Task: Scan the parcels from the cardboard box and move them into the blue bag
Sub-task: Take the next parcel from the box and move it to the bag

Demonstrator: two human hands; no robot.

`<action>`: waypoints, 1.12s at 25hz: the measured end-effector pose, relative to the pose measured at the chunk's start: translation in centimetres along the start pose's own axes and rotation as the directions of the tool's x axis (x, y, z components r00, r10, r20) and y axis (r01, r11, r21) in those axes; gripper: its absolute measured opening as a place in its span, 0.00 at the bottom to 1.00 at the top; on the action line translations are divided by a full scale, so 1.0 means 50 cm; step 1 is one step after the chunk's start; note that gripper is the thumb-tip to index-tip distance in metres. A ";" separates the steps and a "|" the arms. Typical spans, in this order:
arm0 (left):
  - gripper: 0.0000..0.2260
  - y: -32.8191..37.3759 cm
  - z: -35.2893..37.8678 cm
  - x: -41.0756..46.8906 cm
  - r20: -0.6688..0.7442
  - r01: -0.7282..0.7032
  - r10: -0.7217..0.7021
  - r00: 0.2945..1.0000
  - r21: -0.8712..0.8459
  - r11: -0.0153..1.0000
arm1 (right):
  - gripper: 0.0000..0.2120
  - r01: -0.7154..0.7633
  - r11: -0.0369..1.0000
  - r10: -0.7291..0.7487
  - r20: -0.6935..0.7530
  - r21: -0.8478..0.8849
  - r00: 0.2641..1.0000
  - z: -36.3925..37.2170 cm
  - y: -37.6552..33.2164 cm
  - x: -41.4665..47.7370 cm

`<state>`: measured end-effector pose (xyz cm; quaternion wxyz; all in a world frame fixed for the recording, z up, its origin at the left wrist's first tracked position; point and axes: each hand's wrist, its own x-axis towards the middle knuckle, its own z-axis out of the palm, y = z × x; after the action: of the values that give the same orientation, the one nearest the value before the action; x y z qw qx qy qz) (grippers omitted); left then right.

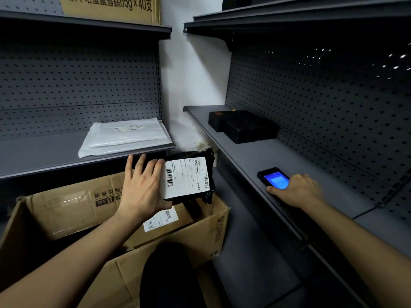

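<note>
Corner of a storeroom with a white wall and dark grey metal pegboard shelving: left shelf (44, 156), right shelf (278, 156). A big open brown cardboard box (66, 210) with printed characters sits on the floor below the left shelf, flaps up. A dark-clothed knee (166, 274) is in front of the box at bottom centre. A tan printed carton (111, 7) stands on the top shelf at left, cropped by the frame. Flat white plastic mailers (124, 136) lie stacked at the right end of the left shelf. Two matte black boxes (249, 130) sit touching each other at the far end of the right shelf, against the pegboard. A black plastic-wrapped parcel (189, 154) with a white barcode label facing the camera is up in the air above the cardboard box, between the two shelves. The left hand (142, 190) grips it, fingers spread over its left side, thumb under the lower edge. The right hand (300, 190) grips the near end of a black handheld scanner (274, 177) lying on the right shelf, blue screen lit, thumb along its side. A second white shipping label (160, 220) shows inside the cardboard box; can't tell what it's stuck to.
</note>
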<state>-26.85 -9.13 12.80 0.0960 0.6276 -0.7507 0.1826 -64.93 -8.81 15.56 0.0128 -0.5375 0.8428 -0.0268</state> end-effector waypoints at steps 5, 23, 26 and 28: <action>0.55 -0.004 -0.007 -0.009 0.042 -0.018 0.018 0.999 0.007 1.000 | 0.40 -0.001 1.000 0.001 -0.002 -0.007 1.000 0.012 0.013 0.002; 0.53 -0.081 -0.095 -0.086 -0.091 -0.043 0.036 0.995 -0.078 0.996 | 0.66 0.847 0.512 -0.813 -0.239 0.144 0.531 0.008 -0.305 -0.121; 0.53 -0.119 -0.108 -0.111 -0.094 -0.012 0.005 0.996 -0.067 0.998 | 0.59 0.870 0.479 -0.829 -0.266 0.117 0.492 0.002 -0.349 -0.132; 0.54 -0.153 -0.117 -0.132 -0.069 0.027 -0.030 0.997 -0.043 0.999 | 0.56 0.887 0.442 -0.842 -0.279 0.130 0.461 -0.002 -0.388 -0.147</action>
<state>-18.61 -1.94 16.87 0.1376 0.6293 -0.7417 0.1871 -44.27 -10.32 16.74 -0.0064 -0.8815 0.4344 -0.1849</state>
